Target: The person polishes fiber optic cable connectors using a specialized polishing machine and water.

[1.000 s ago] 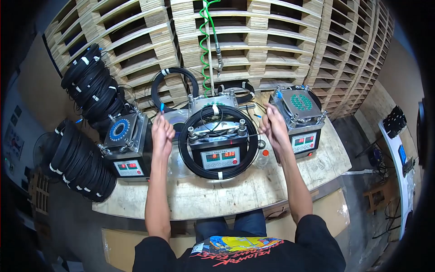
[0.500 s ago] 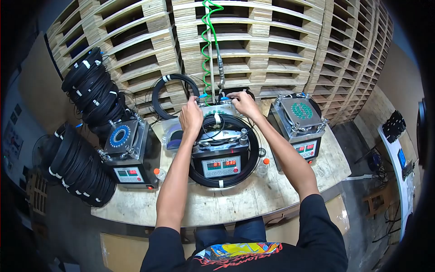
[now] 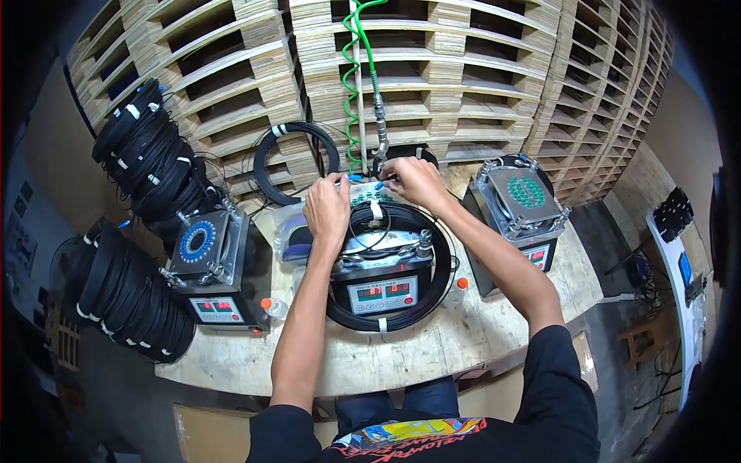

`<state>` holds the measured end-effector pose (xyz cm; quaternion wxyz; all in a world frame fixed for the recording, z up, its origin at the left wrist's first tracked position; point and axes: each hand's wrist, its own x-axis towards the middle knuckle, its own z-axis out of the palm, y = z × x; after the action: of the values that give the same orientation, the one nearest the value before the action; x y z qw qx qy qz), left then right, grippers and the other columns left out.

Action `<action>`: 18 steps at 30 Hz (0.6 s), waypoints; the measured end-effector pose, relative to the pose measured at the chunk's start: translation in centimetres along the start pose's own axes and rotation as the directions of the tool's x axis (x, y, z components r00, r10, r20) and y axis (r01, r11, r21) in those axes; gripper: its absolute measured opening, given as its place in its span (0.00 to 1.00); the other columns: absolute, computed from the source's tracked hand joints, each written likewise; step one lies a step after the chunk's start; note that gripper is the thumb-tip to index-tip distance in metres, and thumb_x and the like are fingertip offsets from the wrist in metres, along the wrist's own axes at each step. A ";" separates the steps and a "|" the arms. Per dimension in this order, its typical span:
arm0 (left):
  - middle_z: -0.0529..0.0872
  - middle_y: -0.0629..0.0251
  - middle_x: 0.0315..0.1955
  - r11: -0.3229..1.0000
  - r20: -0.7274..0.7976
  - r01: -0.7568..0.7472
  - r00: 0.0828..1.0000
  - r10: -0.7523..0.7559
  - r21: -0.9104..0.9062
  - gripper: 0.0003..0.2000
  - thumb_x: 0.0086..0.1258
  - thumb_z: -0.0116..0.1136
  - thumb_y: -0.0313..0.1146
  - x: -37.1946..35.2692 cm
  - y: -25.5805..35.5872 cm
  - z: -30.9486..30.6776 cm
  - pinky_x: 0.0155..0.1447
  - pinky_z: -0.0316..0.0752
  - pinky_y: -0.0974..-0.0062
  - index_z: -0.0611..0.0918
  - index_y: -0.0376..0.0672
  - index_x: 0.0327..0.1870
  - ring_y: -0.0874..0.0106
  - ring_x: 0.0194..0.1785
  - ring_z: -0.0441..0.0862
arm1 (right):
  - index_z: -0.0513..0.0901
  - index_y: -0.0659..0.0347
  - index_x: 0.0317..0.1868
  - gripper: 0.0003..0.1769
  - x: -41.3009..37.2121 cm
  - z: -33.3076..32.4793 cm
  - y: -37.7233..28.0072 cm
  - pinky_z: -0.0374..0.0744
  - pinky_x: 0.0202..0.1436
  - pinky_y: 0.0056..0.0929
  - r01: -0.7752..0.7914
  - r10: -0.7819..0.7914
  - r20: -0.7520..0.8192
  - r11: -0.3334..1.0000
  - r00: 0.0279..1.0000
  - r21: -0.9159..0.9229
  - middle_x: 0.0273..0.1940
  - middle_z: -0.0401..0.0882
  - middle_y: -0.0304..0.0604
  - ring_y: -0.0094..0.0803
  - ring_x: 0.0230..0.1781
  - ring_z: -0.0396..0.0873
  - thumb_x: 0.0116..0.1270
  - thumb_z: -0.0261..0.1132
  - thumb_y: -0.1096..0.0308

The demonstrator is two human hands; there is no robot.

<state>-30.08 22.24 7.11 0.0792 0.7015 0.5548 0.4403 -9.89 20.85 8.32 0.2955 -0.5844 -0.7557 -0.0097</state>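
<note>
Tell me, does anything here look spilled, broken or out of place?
Nothing looks spilled or broken. One oddity: a black cable coil lies looped around the middle grey box machine, not with the stacked black coils at left. The left hand and right hand reach its far edge.

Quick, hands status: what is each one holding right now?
Left hand: fingers pinched on a blue cable end.
Right hand: fingers pinched on a second blue cable end.

You see red digits glowing on the front displays of the middle machine (image 3: 384,293), the left machine (image 3: 210,307) and the right machine (image 3: 538,255), all too small to read, and the upside-down lettering on your shirt (image 3: 409,434) is illegible too.
</note>
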 end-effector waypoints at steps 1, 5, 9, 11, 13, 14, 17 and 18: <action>0.88 0.42 0.38 1.000 0.004 -0.001 1.000 0.001 -0.001 0.14 0.74 0.59 0.41 0.0 0.0 0.0 0.50 0.78 0.51 0.89 0.40 0.45 0.44 0.45 0.85 | 0.90 0.56 0.40 0.09 0.2 -0.1 -0.1 0.83 0.44 0.44 0.025 -0.023 0.038 0.998 0.999 -0.053 0.37 0.89 0.50 0.49 0.40 0.87 0.59 0.73 0.67; 0.88 0.42 0.38 1.000 0.008 0.008 1.000 -0.008 0.000 0.14 0.73 0.60 0.42 0.2 -0.4 0.3 0.50 0.78 0.51 0.89 0.40 0.44 0.44 0.45 0.85 | 0.90 0.56 0.41 0.09 0.7 0.2 0.3 0.83 0.42 0.43 0.126 -0.106 0.132 0.980 0.986 -0.154 0.36 0.89 0.48 0.46 0.40 0.88 0.59 0.72 0.67; 0.88 0.42 0.38 1.000 -0.004 0.004 1.000 -0.004 0.007 0.14 0.73 0.60 0.41 0.2 -0.4 0.3 0.50 0.78 0.51 0.89 0.41 0.44 0.44 0.45 0.85 | 0.90 0.55 0.36 0.07 0.9 -0.1 -0.5 0.83 0.38 0.44 0.170 -0.152 0.093 0.959 0.984 -0.225 0.32 0.88 0.47 0.47 0.36 0.88 0.58 0.71 0.66; 0.88 0.42 0.38 1.000 0.018 0.026 0.999 -0.026 -0.003 0.13 0.73 0.61 0.41 0.2 -0.2 0.1 0.50 0.78 0.52 0.90 0.41 0.45 0.44 0.45 0.85 | 0.87 0.60 0.28 0.04 1.2 -0.2 -1.3 0.82 0.37 0.48 0.213 -0.173 0.142 0.912 0.975 -0.350 0.29 0.86 0.53 0.50 0.33 0.87 0.57 0.66 0.70; 0.88 0.42 0.38 1.000 0.010 0.019 1.000 -0.019 -0.007 0.13 0.73 0.61 0.41 0.2 -0.4 0.4 0.50 0.78 0.52 0.90 0.42 0.45 0.45 0.45 0.85 | 0.86 0.60 0.27 0.05 1.5 -0.3 -1.9 0.82 0.35 0.47 0.239 -0.197 0.147 0.888 0.969 -0.392 0.29 0.87 0.52 0.49 0.33 0.88 0.58 0.66 0.70; 0.88 0.42 0.38 1.000 0.003 0.014 1.000 -0.014 -0.011 0.13 0.73 0.61 0.41 0.2 -0.5 0.5 0.50 0.78 0.52 0.90 0.43 0.45 0.45 0.45 0.85 | 0.86 0.60 0.27 0.06 1.6 -0.3 -2.2 0.82 0.34 0.46 0.266 -0.220 0.154 0.862 0.963 -0.432 0.29 0.87 0.52 0.47 0.32 0.88 0.59 0.65 0.70; 0.88 0.42 0.37 1.000 -0.008 -0.010 1.000 0.010 -0.011 0.13 0.72 0.62 0.41 0.3 -0.8 0.8 0.50 0.79 0.53 0.90 0.43 0.45 0.45 0.44 0.86 | 0.88 0.56 0.28 0.06 2.3 -0.5 -2.6 0.82 0.32 0.41 0.300 -0.221 0.214 0.818 0.952 -0.490 0.31 0.88 0.50 0.45 0.33 0.89 0.61 0.65 0.69; 0.88 0.42 0.37 1.000 -0.005 -0.013 1.000 0.013 -0.011 0.13 0.72 0.62 0.41 0.3 -0.9 0.8 0.50 0.79 0.53 0.90 0.43 0.45 0.45 0.44 0.86 | 0.88 0.56 0.29 0.06 2.5 -0.4 -2.7 0.82 0.31 0.40 0.314 -0.210 0.252 0.803 0.945 -0.507 0.32 0.89 0.49 0.45 0.33 0.90 0.61 0.65 0.69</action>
<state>-30.17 23.10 6.20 0.0788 0.7035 0.5482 0.4454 -12.48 22.03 10.73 0.0438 -0.5315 -0.8197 -0.2091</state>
